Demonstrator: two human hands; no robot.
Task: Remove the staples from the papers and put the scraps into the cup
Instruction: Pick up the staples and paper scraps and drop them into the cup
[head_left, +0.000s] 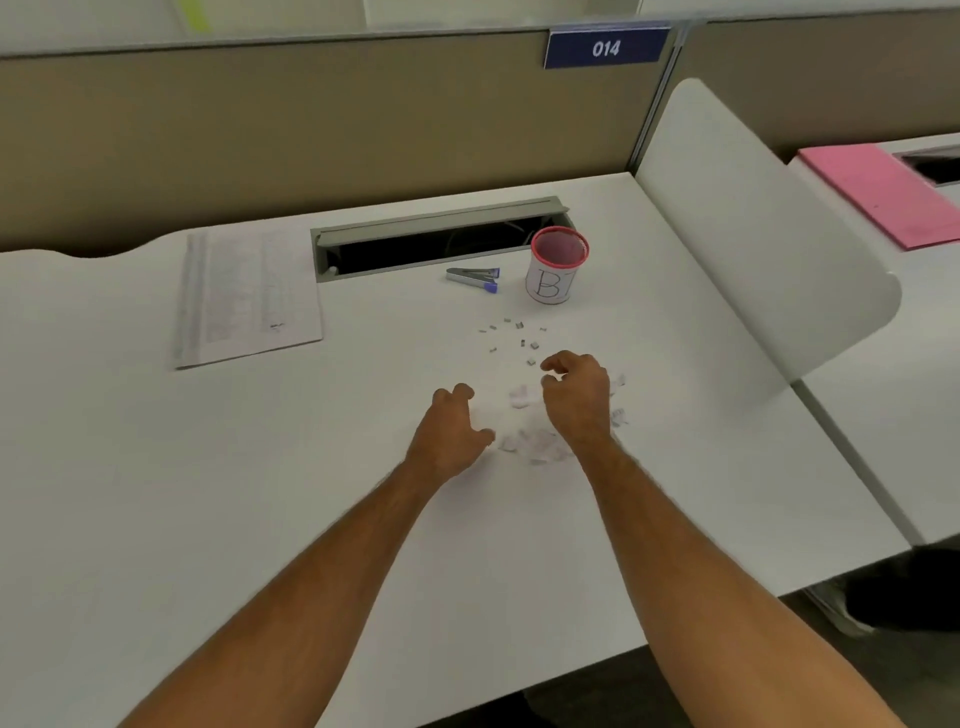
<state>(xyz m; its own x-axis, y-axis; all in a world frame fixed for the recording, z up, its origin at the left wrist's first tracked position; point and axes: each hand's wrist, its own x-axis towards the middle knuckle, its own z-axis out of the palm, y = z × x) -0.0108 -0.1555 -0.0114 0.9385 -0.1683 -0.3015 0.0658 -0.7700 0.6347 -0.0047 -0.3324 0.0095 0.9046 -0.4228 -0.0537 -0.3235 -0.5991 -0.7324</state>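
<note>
Small white paper scraps (524, 441) lie in a loose heap on the white desk (260, 493), between and under my hands. My left hand (454, 434) rests at the heap's left side with fingers curled and apart. My right hand (576, 395) hovers over the heap's right side, fingers bent like a claw; I see nothing gripped in it. Several removed staples (514, 338) are scattered just beyond the hands. A white cup with a red rim and the letter B (553, 270) stands upright behind the staples. A stack of papers (244, 296) lies at the left.
A silver and blue staple remover (475, 278) lies left of the cup. An open cable slot (436, 241) runs along the back of the desk. A white divider panel (753, 234) stands on the right, with a pink folder (888, 192) on the neighbouring desk.
</note>
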